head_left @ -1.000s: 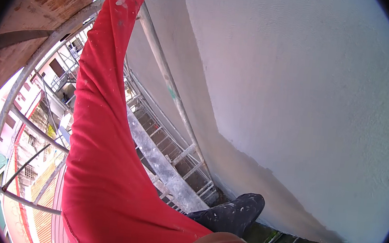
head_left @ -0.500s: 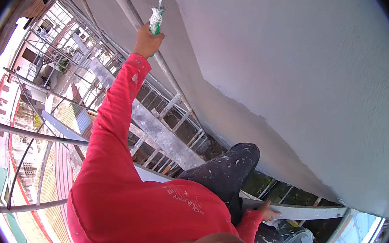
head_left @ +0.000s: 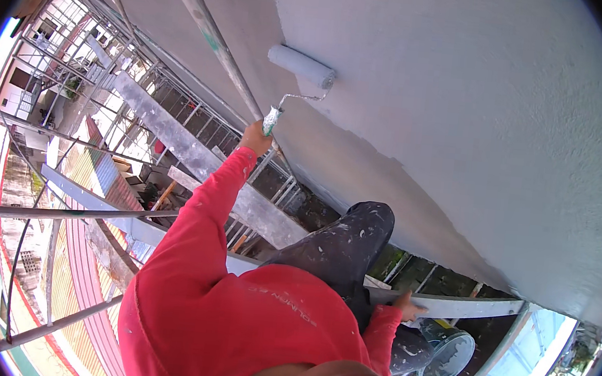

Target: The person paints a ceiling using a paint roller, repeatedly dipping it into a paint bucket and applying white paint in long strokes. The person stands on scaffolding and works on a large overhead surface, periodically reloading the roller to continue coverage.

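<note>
My left hand (head_left: 256, 138) is closed around the white and green handle of a paint roller (head_left: 301, 65). Its grey sleeve lies against the wall (head_left: 426, 91), near the edge between the fresh lighter grey coat and the duller strip beside it. Down at the right, my right hand (head_left: 410, 307) grips the edge of a grey scaffold plank (head_left: 474, 308), thumb up; its fingers show only in part. A paint bucket (head_left: 446, 358), tilted in view and smeared with grey inside, stands just below that hand, next to my paint-spotted leg (head_left: 348, 240).
A slanting scaffold pipe (head_left: 217, 42) runs between me and the wall, close to the roller handle. A lower walkway board (head_left: 182, 144) and more scaffolding drop away at the left. Rails (head_left: 66, 215) cross my left side, above corrugated roofs (head_left: 77, 290) far below.
My left hand has come down and to the right with the roller, whose sleeve is now in view on the wall. My right hand stays on the plank; the whole view has shifted slightly.
</note>
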`<action>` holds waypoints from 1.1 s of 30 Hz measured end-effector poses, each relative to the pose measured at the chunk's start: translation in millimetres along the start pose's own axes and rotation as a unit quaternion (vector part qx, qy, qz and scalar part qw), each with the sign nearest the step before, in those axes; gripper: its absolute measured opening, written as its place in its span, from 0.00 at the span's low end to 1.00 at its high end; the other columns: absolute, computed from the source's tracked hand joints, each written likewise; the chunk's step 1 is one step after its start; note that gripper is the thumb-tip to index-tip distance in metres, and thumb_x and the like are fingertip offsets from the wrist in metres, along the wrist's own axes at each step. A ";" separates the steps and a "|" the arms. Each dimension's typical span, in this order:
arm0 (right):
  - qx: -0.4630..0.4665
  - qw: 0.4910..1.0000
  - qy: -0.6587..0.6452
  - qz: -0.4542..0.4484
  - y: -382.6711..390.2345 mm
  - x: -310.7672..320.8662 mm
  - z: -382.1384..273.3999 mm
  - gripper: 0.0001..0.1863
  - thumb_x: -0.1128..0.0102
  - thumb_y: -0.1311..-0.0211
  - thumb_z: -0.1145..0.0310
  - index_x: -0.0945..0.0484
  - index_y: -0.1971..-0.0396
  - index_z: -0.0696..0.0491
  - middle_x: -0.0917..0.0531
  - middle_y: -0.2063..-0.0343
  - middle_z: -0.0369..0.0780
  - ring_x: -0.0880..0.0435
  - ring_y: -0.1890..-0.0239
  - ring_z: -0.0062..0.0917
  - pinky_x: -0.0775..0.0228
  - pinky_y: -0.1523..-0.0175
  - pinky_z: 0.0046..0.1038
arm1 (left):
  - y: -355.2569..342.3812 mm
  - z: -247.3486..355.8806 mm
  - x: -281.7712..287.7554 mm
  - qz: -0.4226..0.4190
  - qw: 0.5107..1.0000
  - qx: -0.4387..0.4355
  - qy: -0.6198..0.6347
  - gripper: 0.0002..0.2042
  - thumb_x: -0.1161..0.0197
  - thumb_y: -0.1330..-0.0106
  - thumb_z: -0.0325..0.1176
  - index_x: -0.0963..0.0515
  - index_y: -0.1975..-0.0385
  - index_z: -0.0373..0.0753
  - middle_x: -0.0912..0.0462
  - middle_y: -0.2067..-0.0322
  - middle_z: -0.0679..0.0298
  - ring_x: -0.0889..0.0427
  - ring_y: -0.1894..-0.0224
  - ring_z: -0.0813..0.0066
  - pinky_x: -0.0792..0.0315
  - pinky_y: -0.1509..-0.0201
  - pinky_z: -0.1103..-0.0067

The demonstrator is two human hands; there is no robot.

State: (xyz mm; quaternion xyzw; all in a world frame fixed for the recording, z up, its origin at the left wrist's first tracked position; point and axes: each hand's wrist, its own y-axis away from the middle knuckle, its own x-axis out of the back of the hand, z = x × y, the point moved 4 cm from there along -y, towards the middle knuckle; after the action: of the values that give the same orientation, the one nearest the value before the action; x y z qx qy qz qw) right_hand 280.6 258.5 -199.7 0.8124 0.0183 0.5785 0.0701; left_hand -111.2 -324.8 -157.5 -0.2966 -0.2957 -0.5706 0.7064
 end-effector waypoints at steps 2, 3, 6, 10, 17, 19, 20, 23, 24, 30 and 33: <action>0.004 1.000 -0.002 -0.007 3.2 0.3 -4.4 0.61 0.29 0.55 0.50 0.57 0.24 0.47 0.31 0.44 0.67 0.25 0.44 0.59 0.31 0.39 0.51 | 1.7 -27.2 -14.0 -0.026 0.999 0.016 -0.040 0.14 0.39 0.48 0.29 0.22 0.61 0.33 0.18 0.64 0.40 0.20 0.55 0.37 0.25 0.52 0.55; 0.007 1.000 -0.003 -0.010 3.7 1.2 -5.9 0.61 0.29 0.55 0.50 0.57 0.24 0.47 0.31 0.44 0.67 0.25 0.45 0.59 0.31 0.39 0.51 | 4.2 -41.1 -18.9 -0.037 0.997 0.025 -0.062 0.14 0.39 0.47 0.28 0.22 0.60 0.33 0.18 0.63 0.40 0.21 0.55 0.37 0.25 0.51 0.55; 0.006 1.000 -0.007 -0.006 1.4 -1.1 -1.9 0.61 0.28 0.55 0.50 0.58 0.24 0.47 0.32 0.44 0.67 0.25 0.45 0.59 0.30 0.39 0.50 | 12.0 -37.5 -31.6 -0.095 0.986 0.062 -0.119 0.15 0.34 0.45 0.34 0.21 0.58 0.36 0.17 0.59 0.43 0.18 0.53 0.40 0.25 0.48 0.55; -0.001 1.000 0.004 0.001 -5.3 -5.2 4.7 0.62 0.27 0.57 0.49 0.57 0.24 0.48 0.33 0.43 0.68 0.25 0.44 0.59 0.30 0.38 0.50 | 16.2 -27.5 -45.8 -0.158 0.960 0.127 -0.192 0.16 0.34 0.43 0.34 0.20 0.55 0.37 0.16 0.54 0.47 0.17 0.49 0.45 0.23 0.45 0.57; 0.001 1.000 0.008 0.001 -3.9 -7.2 3.3 0.62 0.26 0.56 0.48 0.56 0.25 0.48 0.33 0.43 0.67 0.26 0.44 0.59 0.30 0.38 0.50 | 12.2 -16.6 -58.2 -0.180 0.942 0.183 -0.214 0.19 0.32 0.42 0.37 0.20 0.51 0.38 0.17 0.51 0.48 0.17 0.47 0.49 0.23 0.44 0.60; 0.004 1.000 0.002 0.004 -1.0 -4.9 4.7 0.62 0.26 0.56 0.48 0.57 0.24 0.48 0.34 0.43 0.67 0.26 0.44 0.60 0.31 0.39 0.50 | 17.6 -10.8 -51.9 -0.170 0.945 0.187 -0.205 0.19 0.32 0.41 0.38 0.20 0.51 0.38 0.17 0.51 0.48 0.17 0.47 0.49 0.23 0.44 0.60; 0.007 1.000 0.000 0.004 1.8 -4.0 3.1 0.62 0.26 0.55 0.48 0.57 0.24 0.48 0.34 0.43 0.66 0.26 0.44 0.60 0.31 0.39 0.50 | 20.2 -8.4 -45.3 -0.160 0.948 0.187 -0.202 0.19 0.32 0.41 0.38 0.20 0.51 0.38 0.17 0.51 0.48 0.17 0.47 0.49 0.23 0.44 0.60; 0.005 1.000 -0.010 -0.014 3.8 -2.7 -4.2 0.63 0.27 0.56 0.46 0.58 0.24 0.49 0.34 0.43 0.66 0.27 0.44 0.60 0.32 0.38 0.51 | 17.7 -5.2 -41.1 -0.149 0.950 0.186 -0.203 0.20 0.32 0.41 0.40 0.20 0.51 0.38 0.17 0.51 0.48 0.18 0.47 0.49 0.23 0.43 0.60; 0.003 1.000 -0.004 -0.017 5.6 -0.8 -3.4 0.63 0.27 0.56 0.46 0.58 0.24 0.49 0.34 0.43 0.66 0.27 0.44 0.61 0.32 0.38 0.51 | 17.5 -4.8 -40.6 -0.148 0.949 0.187 -0.206 0.20 0.31 0.42 0.41 0.20 0.51 0.38 0.17 0.51 0.48 0.18 0.47 0.49 0.23 0.43 0.60; 0.000 1.000 -0.001 0.007 2.6 -0.9 2.6 0.62 0.29 0.56 0.49 0.58 0.24 0.48 0.35 0.43 0.65 0.27 0.44 0.61 0.32 0.38 0.51 | 18.3 10.8 -46.3 -0.138 0.954 0.180 -0.194 0.22 0.30 0.43 0.43 0.20 0.52 0.36 0.17 0.51 0.47 0.18 0.47 0.49 0.23 0.43 0.61; -0.001 1.000 -0.015 -0.014 8.5 1.7 -3.9 0.62 0.29 0.56 0.49 0.58 0.24 0.46 0.34 0.43 0.65 0.27 0.44 0.61 0.32 0.38 0.51 | 12.2 7.4 -44.0 -0.189 0.938 0.201 -0.211 0.23 0.31 0.43 0.42 0.20 0.51 0.35 0.17 0.50 0.47 0.18 0.47 0.49 0.24 0.42 0.61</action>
State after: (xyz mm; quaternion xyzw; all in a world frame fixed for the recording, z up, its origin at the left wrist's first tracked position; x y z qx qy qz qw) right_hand 277.1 250.5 -195.7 0.8203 0.0277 0.5656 0.0796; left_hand -107.5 -289.3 -187.0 -0.2009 -0.5965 -0.5467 0.5521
